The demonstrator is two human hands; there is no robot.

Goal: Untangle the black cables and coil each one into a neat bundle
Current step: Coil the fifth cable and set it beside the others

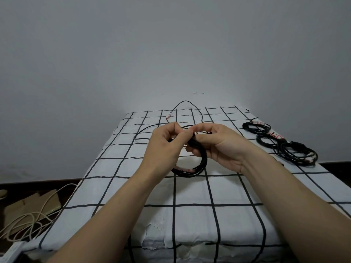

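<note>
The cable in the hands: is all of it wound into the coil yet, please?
No: a loose length trails from the coil across the checked cloth toward the wall.

Cloth (191,192): white, black grid lines. Centre coil (203,161): black, with a white tag (185,170) marked red. Bundles (256,128) far right: black, white-and-red tags. Wall (171,44): pale grey. Cords (28,220) near left: cream, over brown cardboard (28,204).

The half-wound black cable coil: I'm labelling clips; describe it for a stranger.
On the white black-gridded cover, look mid-surface. The black cable coil is gripped by the left hand and right hand; the other black bundles lie untouched along the right edge.
</note>
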